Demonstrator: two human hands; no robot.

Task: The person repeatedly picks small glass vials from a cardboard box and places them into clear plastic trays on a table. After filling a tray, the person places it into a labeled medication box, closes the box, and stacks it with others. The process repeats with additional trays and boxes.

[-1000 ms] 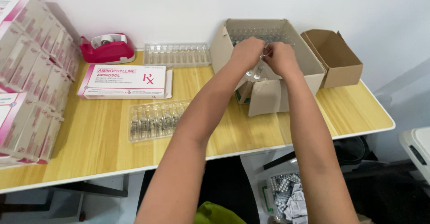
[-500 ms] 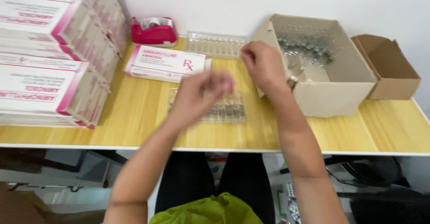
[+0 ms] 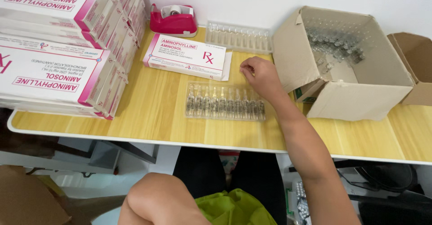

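A: Wooden surface (image 3: 153, 112), our right hand (image 3: 258, 74) hovering just past the far edge of the ampoule tray (image 3: 225, 101). Fingers curled, pinched shut; we can't tell if anything's in them.

B: Left hand?

A: Out of view, only the arm bent low below the surface edge.

B: Tray position?

A: Flat, centre front, near our edge, likely for easy reach. White-pink carton (image 3: 186, 56) just behind it, empty tray (image 3: 238, 37) at the wall, open cardboard box (image 3: 355, 90) of ampoules right.

B: Room?

A: Bare wood left of the tray; carton stack (image 3: 58, 49) crowds the left edge.
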